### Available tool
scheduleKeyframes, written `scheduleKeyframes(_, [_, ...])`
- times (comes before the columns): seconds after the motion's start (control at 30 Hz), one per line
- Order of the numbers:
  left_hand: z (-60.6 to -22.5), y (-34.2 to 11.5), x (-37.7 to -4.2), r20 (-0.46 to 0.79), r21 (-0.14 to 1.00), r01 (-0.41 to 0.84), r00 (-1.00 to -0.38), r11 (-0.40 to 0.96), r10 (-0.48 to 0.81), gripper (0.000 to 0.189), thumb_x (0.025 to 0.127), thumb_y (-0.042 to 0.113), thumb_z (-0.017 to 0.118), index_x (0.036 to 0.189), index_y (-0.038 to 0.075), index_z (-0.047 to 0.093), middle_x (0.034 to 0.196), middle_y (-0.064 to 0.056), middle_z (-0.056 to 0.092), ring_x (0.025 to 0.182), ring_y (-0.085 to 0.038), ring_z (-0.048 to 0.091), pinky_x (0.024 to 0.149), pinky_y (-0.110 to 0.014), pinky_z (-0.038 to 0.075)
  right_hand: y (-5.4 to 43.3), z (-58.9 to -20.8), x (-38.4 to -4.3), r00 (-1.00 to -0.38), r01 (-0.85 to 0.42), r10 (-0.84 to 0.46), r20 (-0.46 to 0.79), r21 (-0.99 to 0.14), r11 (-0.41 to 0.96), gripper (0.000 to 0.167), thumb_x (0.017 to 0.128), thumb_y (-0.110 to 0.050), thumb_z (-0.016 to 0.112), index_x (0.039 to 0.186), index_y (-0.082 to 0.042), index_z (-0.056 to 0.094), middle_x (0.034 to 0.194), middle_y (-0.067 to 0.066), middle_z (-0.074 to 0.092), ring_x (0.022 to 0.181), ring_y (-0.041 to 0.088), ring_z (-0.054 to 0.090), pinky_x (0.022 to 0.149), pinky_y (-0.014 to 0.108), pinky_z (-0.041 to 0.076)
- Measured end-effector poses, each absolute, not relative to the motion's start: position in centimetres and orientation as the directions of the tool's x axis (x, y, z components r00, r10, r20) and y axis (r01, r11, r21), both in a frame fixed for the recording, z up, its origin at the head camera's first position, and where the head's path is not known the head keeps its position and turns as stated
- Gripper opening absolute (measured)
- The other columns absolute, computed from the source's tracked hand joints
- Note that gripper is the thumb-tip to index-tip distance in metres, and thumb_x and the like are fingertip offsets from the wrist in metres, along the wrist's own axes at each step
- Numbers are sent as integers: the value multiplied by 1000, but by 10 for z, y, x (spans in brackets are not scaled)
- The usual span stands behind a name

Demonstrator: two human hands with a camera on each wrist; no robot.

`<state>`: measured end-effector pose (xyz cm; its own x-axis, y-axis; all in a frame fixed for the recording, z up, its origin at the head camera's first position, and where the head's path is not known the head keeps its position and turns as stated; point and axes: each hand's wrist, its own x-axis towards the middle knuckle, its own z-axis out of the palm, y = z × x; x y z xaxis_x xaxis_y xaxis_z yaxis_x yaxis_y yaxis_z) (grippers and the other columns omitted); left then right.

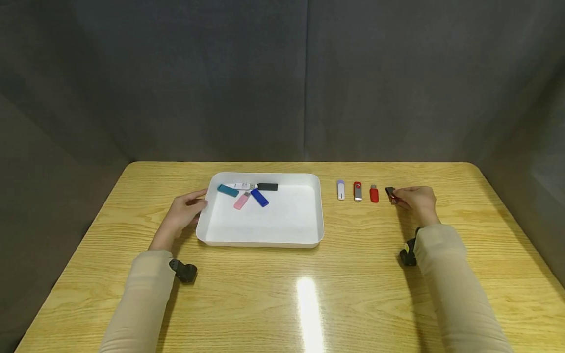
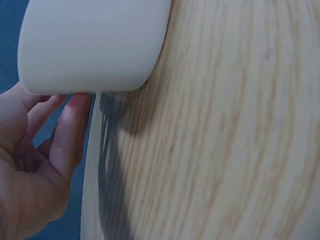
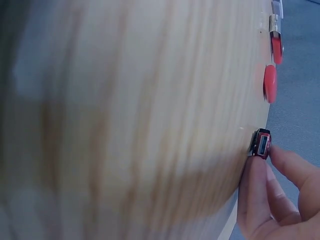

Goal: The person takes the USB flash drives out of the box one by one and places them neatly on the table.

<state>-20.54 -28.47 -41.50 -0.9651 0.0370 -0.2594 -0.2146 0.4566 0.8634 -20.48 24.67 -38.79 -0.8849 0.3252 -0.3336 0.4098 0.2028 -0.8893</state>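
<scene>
My right hand (image 1: 417,200) pinches a dark USB stick (image 1: 390,194) between thumb and fingers, at the right end of a row on the table. In the right wrist view, this stick (image 3: 261,143) shows red with a black edge, its connector end facing the camera. My left hand (image 1: 183,212) touches the left wall of a white tray (image 1: 265,238) with fairly straight fingers. Inside the tray lie a teal stick (image 1: 228,190), a white stick (image 1: 242,186), a black stick (image 1: 267,187), a pink stick (image 1: 241,201) and a blue stick (image 1: 259,198).
Between the tray and my right hand stand in a row a white stick with a lilac top (image 1: 341,190), a red-and-silver swivel stick (image 1: 357,191) and a red stick (image 1: 374,194). The wooden table (image 1: 247,299) ends at a dark curtain (image 1: 220,88) behind.
</scene>
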Motion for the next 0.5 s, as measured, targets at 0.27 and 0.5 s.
scheduleKeyframes(0.27, [-415, -285, -205, -258, 866, -210, -965, 454, 44, 49, 100, 21, 47, 147, 13, 38, 138, -24, 49, 114, -29, 57, 74, -17, 52, 247, -388, -202, -896, 382, 308, -318, -908, 172, 13, 90, -3, 57, 100, -2, 66, 55, -17, 60, 55, -5, 62, 61, 12, 54])
scheduleKeyframes(0.5, [-416, -285, -206, -258, 865, -214, -966, 454, 36, 49, 99, 21, 48, 147, 13, 39, 137, -24, 49, 112, -27, 57, 73, -17, 52, 253, -386, -193, -949, 243, 182, -256, -966, -92, 38, 92, 0, 49, 66, -21, 67, 64, -14, 67, 62, -2, 64, 62, 12, 53])
